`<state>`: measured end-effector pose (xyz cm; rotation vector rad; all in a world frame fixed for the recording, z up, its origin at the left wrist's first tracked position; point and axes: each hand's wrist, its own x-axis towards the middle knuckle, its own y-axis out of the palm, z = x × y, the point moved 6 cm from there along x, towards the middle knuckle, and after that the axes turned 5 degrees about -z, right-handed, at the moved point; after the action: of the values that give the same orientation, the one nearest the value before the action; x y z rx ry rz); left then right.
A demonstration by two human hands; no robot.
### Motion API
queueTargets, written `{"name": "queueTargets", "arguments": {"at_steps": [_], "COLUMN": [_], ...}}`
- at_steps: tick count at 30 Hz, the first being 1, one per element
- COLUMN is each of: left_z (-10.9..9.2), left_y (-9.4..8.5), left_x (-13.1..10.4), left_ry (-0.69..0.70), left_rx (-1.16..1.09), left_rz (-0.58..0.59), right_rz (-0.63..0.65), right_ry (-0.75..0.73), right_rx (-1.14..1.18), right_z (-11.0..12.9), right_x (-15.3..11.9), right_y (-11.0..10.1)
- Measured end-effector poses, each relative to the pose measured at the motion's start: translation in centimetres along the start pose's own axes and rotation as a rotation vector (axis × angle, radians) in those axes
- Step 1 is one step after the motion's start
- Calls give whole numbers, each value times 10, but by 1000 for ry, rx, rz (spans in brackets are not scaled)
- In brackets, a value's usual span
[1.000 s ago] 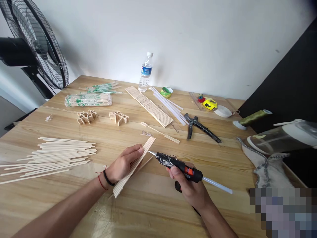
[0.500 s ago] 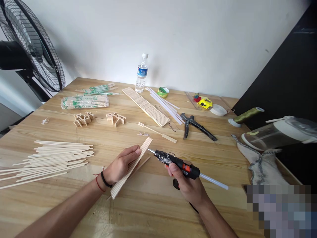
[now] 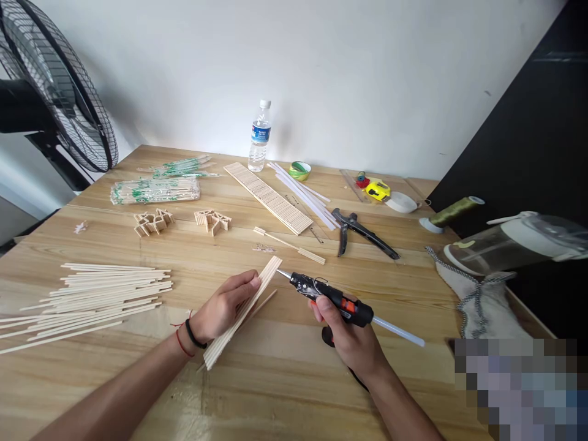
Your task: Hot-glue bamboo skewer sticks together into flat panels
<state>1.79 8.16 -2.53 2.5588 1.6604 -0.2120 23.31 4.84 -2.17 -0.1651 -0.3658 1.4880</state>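
My left hand (image 3: 228,307) is closed around a narrow panel of wooden sticks (image 3: 239,318) laid side by side, tilted above the table. In my right hand (image 3: 346,331) is a black and orange hot glue gun (image 3: 331,297), a clear glue stick (image 3: 399,331) poking from its back. The gun's metal nozzle points left, at or very close to the panel's upper right edge; I cannot tell whether it touches. One loose stick (image 3: 261,307) shows behind the panel. Left of my hands lies a spread of loose wooden sticks (image 3: 105,291).
Behind my hands are a slatted wooden strip (image 3: 269,199), white glue sticks (image 3: 303,193), a black clamp-like tool (image 3: 365,233) and a water bottle (image 3: 260,138). Zigzag wooden pieces (image 3: 212,220) and wrapped stick bundles (image 3: 156,190) sit left. A fan (image 3: 59,86) stands far left, a clear jug (image 3: 500,245) right.
The glue gun has shifted slightly to the right relative to the panel, its nozzle still by the panel's upper edge. The whole view has drifted slightly; both hands keep their holds.
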Motion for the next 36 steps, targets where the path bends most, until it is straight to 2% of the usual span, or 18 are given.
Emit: {"name": "queueTargets", "arguments": {"at_steps": [9, 15, 28, 32, 36], "left_z": [1, -1, -2, -4, -4], "left_y": [0, 1, 0, 1, 1], "left_x": [-1, 0, -1, -1, -1], "left_ry": [-1, -26, 9, 60, 70], "left_rx": [20, 13, 68, 140, 149], "left_rz": [8, 12, 1, 8, 23], "right_rz": [-64, -76, -75, -88, -58], "right_ry": [13, 14, -14, 84, 147], "right_rx": [-13, -7, -42, 0, 147], "right_z": [-6, -3, -2, -3, -4], "right_x": [0, 1, 3, 2, 6], "right_y": [-5, -7, -9, -10, -9]}}
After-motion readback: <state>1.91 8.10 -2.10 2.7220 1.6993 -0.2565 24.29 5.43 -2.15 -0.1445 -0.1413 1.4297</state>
